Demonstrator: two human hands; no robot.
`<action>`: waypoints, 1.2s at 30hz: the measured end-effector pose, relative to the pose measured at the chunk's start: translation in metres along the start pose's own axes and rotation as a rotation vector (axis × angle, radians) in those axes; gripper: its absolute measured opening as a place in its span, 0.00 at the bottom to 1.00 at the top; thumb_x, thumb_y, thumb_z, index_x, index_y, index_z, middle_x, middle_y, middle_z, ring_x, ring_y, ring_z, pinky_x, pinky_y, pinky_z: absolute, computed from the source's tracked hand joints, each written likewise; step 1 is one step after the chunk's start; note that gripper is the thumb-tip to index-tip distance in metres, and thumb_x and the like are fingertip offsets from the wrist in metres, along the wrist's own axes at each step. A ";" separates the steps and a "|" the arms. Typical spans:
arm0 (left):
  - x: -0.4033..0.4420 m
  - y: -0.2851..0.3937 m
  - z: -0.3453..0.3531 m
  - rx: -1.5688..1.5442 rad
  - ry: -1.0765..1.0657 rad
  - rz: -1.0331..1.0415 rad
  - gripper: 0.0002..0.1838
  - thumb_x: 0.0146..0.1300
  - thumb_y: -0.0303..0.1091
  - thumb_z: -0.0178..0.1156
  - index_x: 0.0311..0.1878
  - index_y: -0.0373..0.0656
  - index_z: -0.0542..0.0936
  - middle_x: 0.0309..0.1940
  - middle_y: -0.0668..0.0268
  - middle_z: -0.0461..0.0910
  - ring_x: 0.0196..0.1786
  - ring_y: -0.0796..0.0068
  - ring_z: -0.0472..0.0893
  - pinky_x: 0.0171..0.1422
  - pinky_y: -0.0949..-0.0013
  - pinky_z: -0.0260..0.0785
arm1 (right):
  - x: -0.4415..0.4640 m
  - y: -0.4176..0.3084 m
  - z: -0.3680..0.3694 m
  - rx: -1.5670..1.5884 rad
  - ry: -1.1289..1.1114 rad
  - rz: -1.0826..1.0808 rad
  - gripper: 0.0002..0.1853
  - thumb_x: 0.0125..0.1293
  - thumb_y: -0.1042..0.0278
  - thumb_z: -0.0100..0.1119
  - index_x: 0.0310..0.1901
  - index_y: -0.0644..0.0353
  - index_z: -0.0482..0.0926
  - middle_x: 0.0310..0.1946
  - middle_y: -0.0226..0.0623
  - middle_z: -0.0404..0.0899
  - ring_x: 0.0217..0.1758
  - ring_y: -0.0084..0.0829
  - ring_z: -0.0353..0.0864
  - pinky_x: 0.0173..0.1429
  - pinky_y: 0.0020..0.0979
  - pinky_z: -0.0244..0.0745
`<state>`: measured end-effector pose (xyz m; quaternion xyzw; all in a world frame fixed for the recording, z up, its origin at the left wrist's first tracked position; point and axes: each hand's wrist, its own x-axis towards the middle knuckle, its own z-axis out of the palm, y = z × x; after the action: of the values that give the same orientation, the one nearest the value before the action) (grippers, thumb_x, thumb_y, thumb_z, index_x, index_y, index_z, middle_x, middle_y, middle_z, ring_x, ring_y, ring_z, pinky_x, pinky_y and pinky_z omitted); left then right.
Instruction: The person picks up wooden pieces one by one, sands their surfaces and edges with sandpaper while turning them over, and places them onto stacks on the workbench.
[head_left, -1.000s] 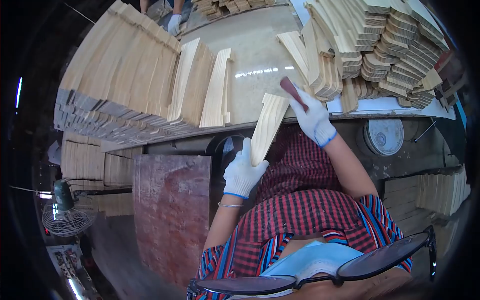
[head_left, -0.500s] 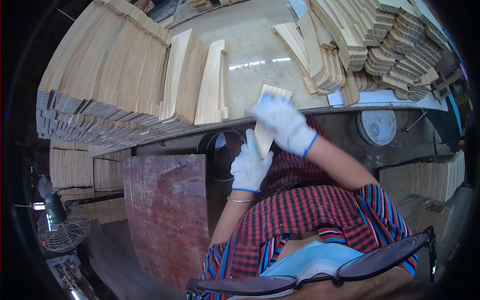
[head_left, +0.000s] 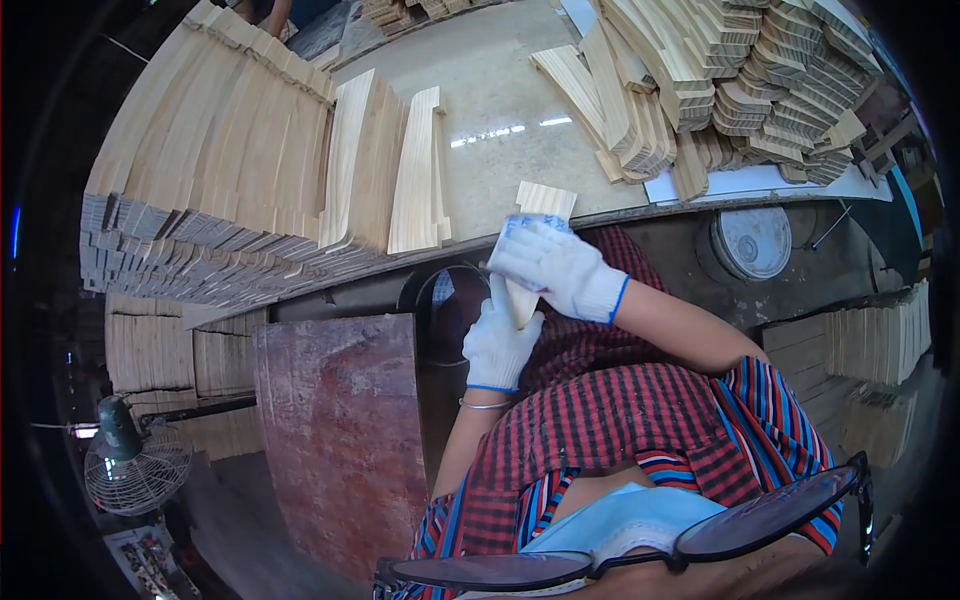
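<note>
My left hand, in a white knitted glove with a blue cuff, grips the lower end of a pale wooden piece. My right hand, gloved the same way, presses a sheet of sandpaper with blue print on its back across the upper part of the piece. The piece slants up to the table's front edge. To its left, a single notched wooden piece lies on the table.
Stacked wooden pieces cover the table's left side; curved ones are piled at right. Below are a reddish-brown board, a fan and a white-lidded bucket. Another person's arm shows at the top left.
My right hand has moved left from beside the wooden piece onto it, turning the folded sheet over. My left hand keeps its hold and has shifted slightly right.
</note>
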<state>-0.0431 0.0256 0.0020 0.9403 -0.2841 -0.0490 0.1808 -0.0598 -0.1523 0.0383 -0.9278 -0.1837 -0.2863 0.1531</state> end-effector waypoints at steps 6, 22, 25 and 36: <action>-0.005 -0.023 -0.004 -1.680 -0.653 -0.238 0.38 0.65 0.56 0.55 0.71 0.43 0.61 0.36 0.58 0.78 0.24 0.72 0.74 0.27 0.71 0.69 | 0.020 0.059 -0.049 0.353 0.326 0.542 0.22 0.69 0.69 0.53 0.64 0.62 0.71 0.60 0.49 0.75 0.63 0.43 0.74 0.68 0.36 0.66; -0.014 -0.007 0.010 -2.217 -0.708 -0.330 0.43 0.67 0.68 0.44 0.71 0.40 0.60 0.29 0.60 0.72 0.18 0.77 0.66 0.22 0.75 0.59 | -0.022 0.054 -0.017 -0.018 -0.104 0.226 0.23 0.67 0.69 0.53 0.65 0.51 0.71 0.64 0.48 0.70 0.70 0.48 0.65 0.73 0.43 0.61; -0.011 -0.012 0.016 -2.352 -0.811 -0.325 0.42 0.67 0.66 0.45 0.73 0.44 0.57 0.32 0.56 0.74 0.21 0.74 0.71 0.23 0.73 0.65 | 0.002 0.058 -0.023 0.132 -0.063 0.307 0.23 0.68 0.70 0.52 0.65 0.50 0.71 0.64 0.47 0.69 0.71 0.48 0.64 0.74 0.42 0.60; -0.008 -0.012 0.012 -2.259 -0.755 -0.250 0.39 0.68 0.64 0.46 0.68 0.40 0.63 0.38 0.51 0.77 0.26 0.69 0.77 0.26 0.69 0.72 | -0.037 0.060 -0.014 -0.090 -0.074 0.287 0.24 0.62 0.71 0.55 0.61 0.50 0.72 0.61 0.44 0.71 0.68 0.45 0.67 0.73 0.44 0.59</action>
<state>-0.0454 0.0354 -0.0132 0.1974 -0.0222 -0.5610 0.8037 -0.0696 -0.2200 0.0171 -0.9604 -0.0417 -0.2351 0.1438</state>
